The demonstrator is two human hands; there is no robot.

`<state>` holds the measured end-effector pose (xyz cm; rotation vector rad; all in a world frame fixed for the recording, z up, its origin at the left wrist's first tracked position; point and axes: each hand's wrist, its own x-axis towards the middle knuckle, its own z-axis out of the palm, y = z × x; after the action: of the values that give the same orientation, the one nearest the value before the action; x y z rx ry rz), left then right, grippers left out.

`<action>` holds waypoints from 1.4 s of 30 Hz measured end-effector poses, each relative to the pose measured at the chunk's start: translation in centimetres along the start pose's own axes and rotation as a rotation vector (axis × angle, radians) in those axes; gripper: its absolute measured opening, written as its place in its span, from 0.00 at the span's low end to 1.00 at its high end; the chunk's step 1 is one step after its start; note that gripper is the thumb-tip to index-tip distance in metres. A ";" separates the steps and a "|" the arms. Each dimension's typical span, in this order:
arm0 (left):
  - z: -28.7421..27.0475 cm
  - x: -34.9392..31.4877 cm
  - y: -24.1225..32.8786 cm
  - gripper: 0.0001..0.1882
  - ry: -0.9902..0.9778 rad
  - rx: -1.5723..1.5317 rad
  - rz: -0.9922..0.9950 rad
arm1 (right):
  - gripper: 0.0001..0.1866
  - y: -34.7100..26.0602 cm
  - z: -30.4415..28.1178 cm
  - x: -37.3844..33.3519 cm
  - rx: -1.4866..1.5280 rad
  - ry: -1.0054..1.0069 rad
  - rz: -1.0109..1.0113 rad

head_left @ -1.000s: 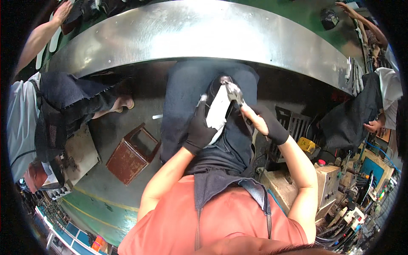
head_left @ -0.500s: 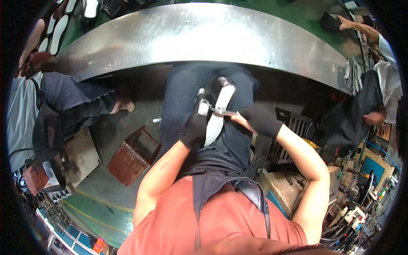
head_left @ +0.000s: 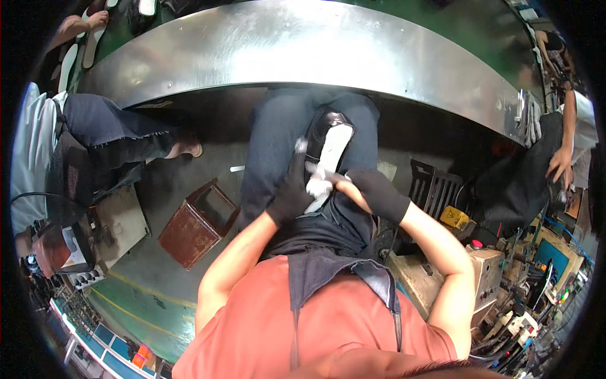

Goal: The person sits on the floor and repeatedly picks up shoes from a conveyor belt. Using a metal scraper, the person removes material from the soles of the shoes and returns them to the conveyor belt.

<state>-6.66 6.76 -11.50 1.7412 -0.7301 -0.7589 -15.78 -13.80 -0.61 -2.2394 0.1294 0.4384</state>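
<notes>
A black shoe [head_left: 334, 119] with a white underside [head_left: 337, 140] lies bottom up on my lap, its toe toward the bench. My left hand [head_left: 291, 194], in a black fingerless glove with pale coverings on the fingertips, holds the shoe along its left side. My right hand [head_left: 374, 193], also in a black fingerless glove, has its fingers closed over the middle of the white underside. Something thin and pale shows at those fingertips, too blurred to name. The heel end of the shoe is partly hidden between my hands.
A shiny metal bench edge [head_left: 278, 54] curves across in front of my knees. On the left stand a brown stool [head_left: 181, 241] and a seated person's leg [head_left: 126, 126]. A co-worker's hand [head_left: 559, 163] hangs at the right, near a machine box [head_left: 487, 273] with a red button.
My hands have moved closer together, and my right hand has shifted slightly down toward the heel end. The co-worker's arm at the right has come down; a hand now shows among soles at upper left.
</notes>
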 end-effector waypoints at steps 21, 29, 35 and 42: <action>-4.2 -4.0 3.3 0.48 -0.157 0.298 -0.134 | 0.16 1.6 0.5 -4.8 0.105 0.043 0.141; -12.5 2.3 16.0 0.38 0.295 -0.244 -0.023 | 0.20 -2.5 -1.1 -8.8 0.537 0.110 0.406; 0.4 0.8 2.9 0.40 0.147 0.034 -0.027 | 0.22 -0.9 -0.2 -7.4 0.548 0.021 0.406; 0.9 -1.1 4.3 0.41 0.084 0.057 0.017 | 0.25 -1.1 -2.9 -2.0 0.009 -0.223 0.166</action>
<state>-8.53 6.00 -7.49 1.8050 -0.7146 -0.6550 -16.63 -15.40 2.61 -2.1625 0.2007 0.7717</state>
